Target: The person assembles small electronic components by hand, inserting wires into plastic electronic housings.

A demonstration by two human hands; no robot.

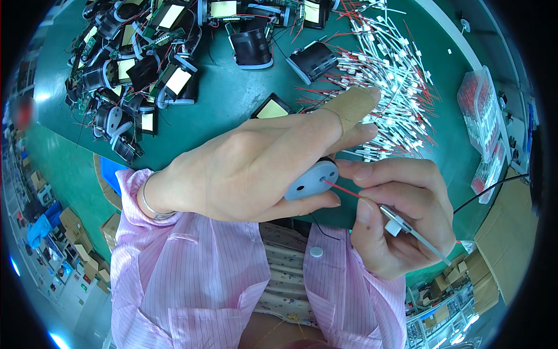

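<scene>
My left hand (232, 166) is closed round a small black housing, mostly hidden by the fingers; its grey oval end cap (314, 181) with small holes faces right. A tan finger cover (351, 108) sits on one finger of this hand. My right hand (410, 203) pinches a thin red wire lead (344, 190) just right of the cap. The lead's tip meets one of the holes; how deep it sits cannot be told. A white sleeve with a small white connector (395, 225) trails from the lead across my right palm. A thin black wire (325, 230) hangs below the left hand.
Black housings (250, 47) with grey rims, circuit boards and yellowish labels crowd the back left of the green table (224, 87). A heap of white-and-red wire leads (389, 75) lies at the back right. Clear plastic bags of leads (481, 110) stand at the right edge.
</scene>
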